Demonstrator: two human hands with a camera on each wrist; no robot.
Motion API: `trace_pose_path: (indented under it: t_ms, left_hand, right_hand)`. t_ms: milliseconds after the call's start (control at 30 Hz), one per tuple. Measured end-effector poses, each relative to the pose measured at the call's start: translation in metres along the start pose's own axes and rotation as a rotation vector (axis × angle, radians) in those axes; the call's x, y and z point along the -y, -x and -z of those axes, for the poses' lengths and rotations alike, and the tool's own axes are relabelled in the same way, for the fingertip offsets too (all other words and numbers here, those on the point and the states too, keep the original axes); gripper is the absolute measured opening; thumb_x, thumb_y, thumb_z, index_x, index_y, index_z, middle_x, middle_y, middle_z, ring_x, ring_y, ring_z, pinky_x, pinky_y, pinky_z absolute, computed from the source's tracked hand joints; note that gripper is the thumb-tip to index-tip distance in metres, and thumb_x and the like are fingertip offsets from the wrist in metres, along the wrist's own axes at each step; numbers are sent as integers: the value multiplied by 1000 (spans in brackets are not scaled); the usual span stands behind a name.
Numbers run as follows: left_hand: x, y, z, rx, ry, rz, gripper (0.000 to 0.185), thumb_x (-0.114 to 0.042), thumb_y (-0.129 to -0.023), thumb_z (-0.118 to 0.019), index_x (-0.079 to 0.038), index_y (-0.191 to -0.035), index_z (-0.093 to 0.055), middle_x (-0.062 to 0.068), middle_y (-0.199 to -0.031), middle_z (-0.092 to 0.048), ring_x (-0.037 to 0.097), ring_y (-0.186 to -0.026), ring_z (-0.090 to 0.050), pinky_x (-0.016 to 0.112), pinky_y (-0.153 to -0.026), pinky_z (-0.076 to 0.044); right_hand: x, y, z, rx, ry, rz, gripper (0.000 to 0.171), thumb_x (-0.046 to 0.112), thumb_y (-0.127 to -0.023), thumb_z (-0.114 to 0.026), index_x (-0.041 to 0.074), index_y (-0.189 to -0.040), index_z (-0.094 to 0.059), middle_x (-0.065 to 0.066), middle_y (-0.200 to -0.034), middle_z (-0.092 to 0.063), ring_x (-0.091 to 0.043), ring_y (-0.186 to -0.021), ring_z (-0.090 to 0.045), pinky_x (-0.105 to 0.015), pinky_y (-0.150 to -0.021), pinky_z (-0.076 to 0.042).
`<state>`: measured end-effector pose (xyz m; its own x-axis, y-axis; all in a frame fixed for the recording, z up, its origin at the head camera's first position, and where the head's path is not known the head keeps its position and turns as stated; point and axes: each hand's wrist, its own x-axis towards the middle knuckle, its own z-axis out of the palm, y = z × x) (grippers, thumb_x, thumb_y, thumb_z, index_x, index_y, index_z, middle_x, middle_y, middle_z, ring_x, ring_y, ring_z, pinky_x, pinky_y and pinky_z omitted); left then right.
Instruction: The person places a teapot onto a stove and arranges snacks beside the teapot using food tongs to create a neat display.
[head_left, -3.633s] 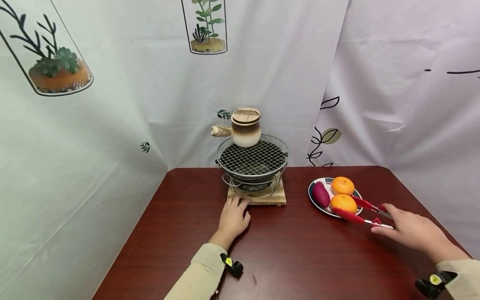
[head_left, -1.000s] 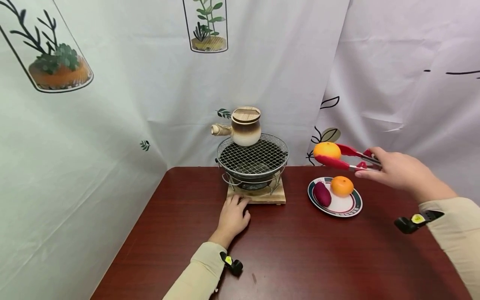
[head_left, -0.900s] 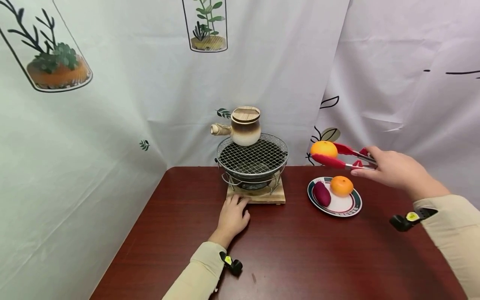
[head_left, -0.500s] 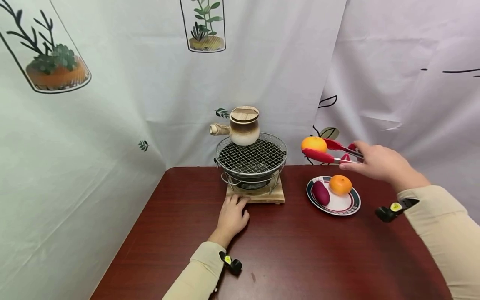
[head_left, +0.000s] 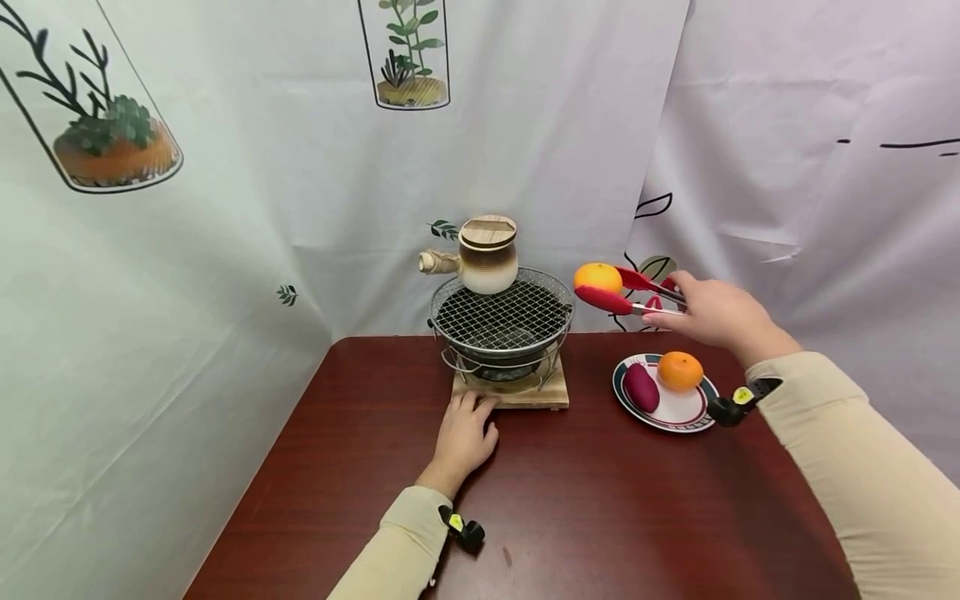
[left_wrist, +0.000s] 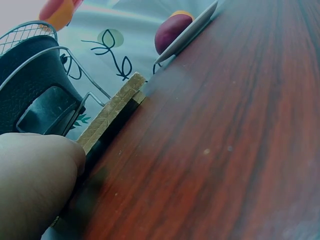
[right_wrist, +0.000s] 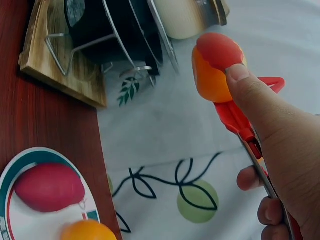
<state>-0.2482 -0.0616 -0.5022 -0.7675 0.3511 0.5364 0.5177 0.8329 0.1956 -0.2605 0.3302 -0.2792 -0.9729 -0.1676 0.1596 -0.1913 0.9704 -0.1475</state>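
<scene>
My right hand (head_left: 720, 312) grips a pair of red-tipped metal tongs (head_left: 611, 300). Between the tong heads is an orange mandarin (head_left: 597, 277), held in the air just right of a round charcoal grill (head_left: 517, 317). The right wrist view shows the mandarin (right_wrist: 207, 82) pinched by the tongs, with my thumb along one arm of them. My left hand (head_left: 462, 437) rests at the front edge of the wooden board (head_left: 525, 398) under the grill, its fingertips touching the board. The left wrist view hides most of its fingers.
A lidded clay pot (head_left: 489, 265) with a side handle sits at the back of the grill's mesh. On the right, a patterned plate (head_left: 678, 421) bears a purple sweet potato (head_left: 642, 387) and a second mandarin (head_left: 680, 372). A printed cloth (head_left: 300, 150) hangs behind the table (head_left: 585, 508).
The tongs lifted one mandarin off the plate and carried it up and left towards the grill. My left hand has stayed at the board.
</scene>
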Motion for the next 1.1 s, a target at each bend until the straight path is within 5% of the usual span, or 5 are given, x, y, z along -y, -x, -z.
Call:
trace_pose_path:
  t_ms: [700,933,1100]
  left_hand:
    - [-1,2,0,-20,4,-3,39,-13,-84,-70,-14,-123,-71,13,-124,-61,36,-117,-54,51,-101,-44]
    - [0,2,-1,-14,0,-1,39,-13,-83,-70,-15,-122,-71,11,-124,-61,35,-117,-54,50,-103,-44]
    - [0,2,-2,-27,-13,-9,38,-14,-83,-69,-15,-122,-71,11,-123,-61,35,-116,-55,49,-102,-44]
  right_hand:
    - [43,-33,-25,-20,-10,0,100,77,-85,-56,1,-148,-39,-27,-122,-64,-43,-106,-63,-64,-83,-50]
    - [56,-42,-34,-37,-26,-14,85,78,-82,-60,6,-125,-49,-15,-93,-65,-34,-79,-63,-51,-66,-51]
    - [63,-47,-38,-40,-29,-2,80,75,-83,-62,7,-122,-52,-12,-91,-66,-32,-78,-64,-51,-62,-51]
